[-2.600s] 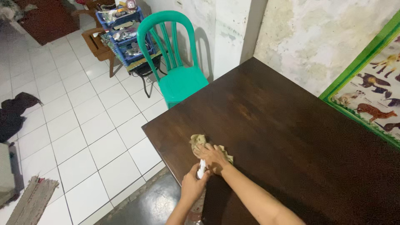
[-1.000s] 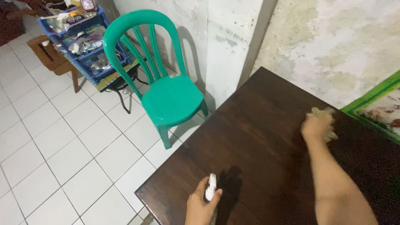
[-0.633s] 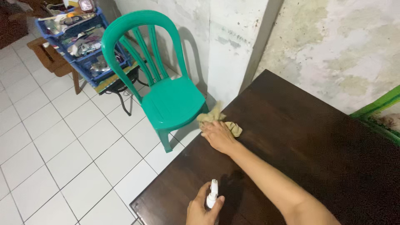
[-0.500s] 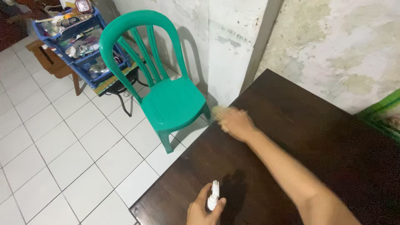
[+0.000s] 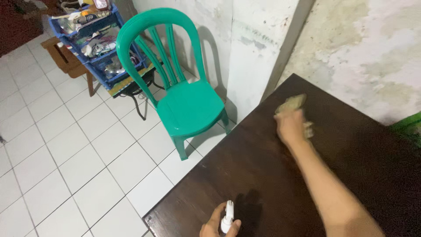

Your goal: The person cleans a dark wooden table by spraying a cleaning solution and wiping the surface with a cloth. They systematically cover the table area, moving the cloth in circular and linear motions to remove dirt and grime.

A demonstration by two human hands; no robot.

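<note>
My right hand (image 5: pixel 290 126) presses a crumpled yellowish cloth (image 5: pixel 291 104) onto the dark wooden table (image 5: pixel 351 149), close to the table's far corner by the wall. Motion blurs the hand and the cloth. At the bottom edge of the view my left hand (image 5: pixel 217 224) grips a small white spray bottle (image 5: pixel 227 218) upright at the table's near left corner. Only its nozzle and neck show; its lower part is out of view.
A green plastic chair (image 5: pixel 184 98) stands on the white tiled floor (image 5: pixel 66 166) just left of the table. Behind it a blue rack (image 5: pixel 98 39) with clutter sits beside a small wooden stool (image 5: pixel 66 59). A stained wall (image 5: pixel 359 48) borders the table's far side.
My right hand has swept the cloth from the near part of the table to the far side, back to the left edge, and again toward the far corner. The left hand stayed put.
</note>
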